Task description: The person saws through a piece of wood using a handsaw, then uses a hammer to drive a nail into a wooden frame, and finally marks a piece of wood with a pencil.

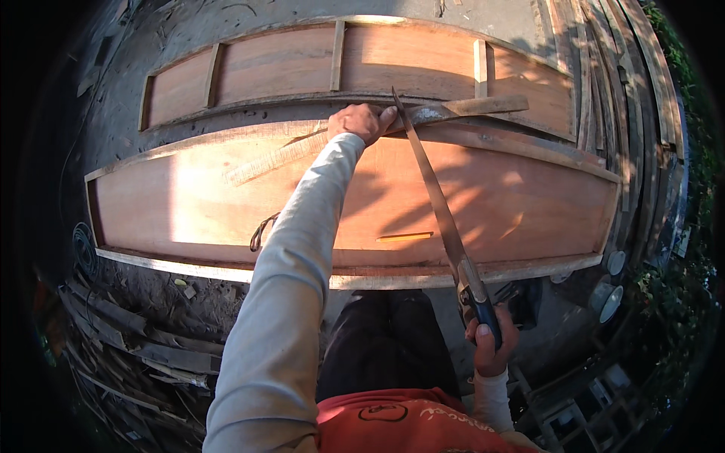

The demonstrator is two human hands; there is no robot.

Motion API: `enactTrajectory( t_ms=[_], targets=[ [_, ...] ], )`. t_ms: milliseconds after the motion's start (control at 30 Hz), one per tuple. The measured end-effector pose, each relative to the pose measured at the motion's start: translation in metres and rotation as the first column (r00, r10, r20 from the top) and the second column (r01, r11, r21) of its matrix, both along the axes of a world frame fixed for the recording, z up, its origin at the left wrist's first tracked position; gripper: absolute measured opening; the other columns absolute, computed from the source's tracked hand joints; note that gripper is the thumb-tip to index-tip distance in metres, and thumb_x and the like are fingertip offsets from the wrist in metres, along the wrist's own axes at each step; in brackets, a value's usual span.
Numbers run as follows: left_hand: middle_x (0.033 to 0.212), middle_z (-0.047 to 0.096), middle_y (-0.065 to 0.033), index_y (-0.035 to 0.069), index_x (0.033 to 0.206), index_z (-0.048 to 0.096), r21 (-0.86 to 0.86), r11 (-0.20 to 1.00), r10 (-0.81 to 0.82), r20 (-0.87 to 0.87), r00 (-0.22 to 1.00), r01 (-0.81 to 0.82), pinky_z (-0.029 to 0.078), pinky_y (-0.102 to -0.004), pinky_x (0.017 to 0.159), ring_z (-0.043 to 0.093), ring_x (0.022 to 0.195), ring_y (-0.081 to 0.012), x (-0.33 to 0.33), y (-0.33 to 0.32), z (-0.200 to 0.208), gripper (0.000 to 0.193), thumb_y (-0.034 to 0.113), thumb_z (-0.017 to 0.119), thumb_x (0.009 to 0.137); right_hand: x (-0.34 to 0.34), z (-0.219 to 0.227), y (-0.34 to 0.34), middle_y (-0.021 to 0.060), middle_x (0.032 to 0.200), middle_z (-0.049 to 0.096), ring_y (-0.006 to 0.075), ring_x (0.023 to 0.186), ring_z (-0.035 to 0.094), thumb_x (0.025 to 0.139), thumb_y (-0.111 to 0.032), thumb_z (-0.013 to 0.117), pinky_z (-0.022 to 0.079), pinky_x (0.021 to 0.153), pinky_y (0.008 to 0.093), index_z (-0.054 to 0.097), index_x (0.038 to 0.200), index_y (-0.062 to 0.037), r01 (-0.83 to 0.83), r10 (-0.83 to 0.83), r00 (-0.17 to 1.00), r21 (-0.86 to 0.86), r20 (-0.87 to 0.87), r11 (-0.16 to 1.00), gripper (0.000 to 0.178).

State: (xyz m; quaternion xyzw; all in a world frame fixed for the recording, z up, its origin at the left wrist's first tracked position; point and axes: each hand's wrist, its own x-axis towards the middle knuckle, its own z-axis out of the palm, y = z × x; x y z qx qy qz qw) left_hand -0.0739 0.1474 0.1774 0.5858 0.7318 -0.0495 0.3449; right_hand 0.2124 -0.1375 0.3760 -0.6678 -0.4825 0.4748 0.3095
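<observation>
a brown-bladed, dark-handled saw [433,185] slants across a narrow, pale wooden strip [487,106].

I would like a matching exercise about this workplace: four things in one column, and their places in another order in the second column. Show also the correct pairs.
Things:
1. Handsaw
2. Wooden strip
3. Pencil
4. Dark coil

Places:
A. Lying inside the nearer wooden frame
B. Gripped by its handle in the right hand
C. Beside the left end of that frame
D. Under the left hand

Pairs: 1-B, 2-D, 3-A, 4-C
</observation>
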Motion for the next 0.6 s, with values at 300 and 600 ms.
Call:
enactTrajectory(
  t_ms=[300, 600],
  targets=[
    [0.113, 0.076, -0.0147, 0.018, 0.114, 0.079, 0.010, 0.999, -0.034, 0.000, 0.999, 0.034, 0.051, -0.0427, 0.100, 0.069, 0.113, -0.0325, -0.030, 0.012, 0.010, 0.073, 0.073, 0.035, 0.098, -0.066, -0.010, 0.062, 0.0056, 0.067, 0.059, 0.0123, 0.059, 0.056, 0.098, -0.026, 0.058, 0.045, 0.056, 0.0287, 0.063, 0.101, 0.0027, -0.026, 0.026, 1.000, -0.016, -0.003, 1.000, 0.029],
    [0.105, 0.077, -0.0168, 0.012, 0.105, 0.080, 0.085, 0.995, -0.046, 0.008, 0.999, 0.045, 0.056, -0.0442, 0.091, 0.073, 0.104, -0.0333, -0.061, 0.012, 0.046, 0.071, 0.070, 0.039, 0.099, -0.119, 0.047, 0.074, 0.0042, 0.066, 0.057, 0.0108, 0.058, 0.055, 0.099, -0.019, 0.057, 0.044, 0.054, 0.0286, 0.062, 0.101, 0.0023, 0.034, -0.034, 0.999, -0.019, 0.016, 0.999, 0.022]
  ],
)
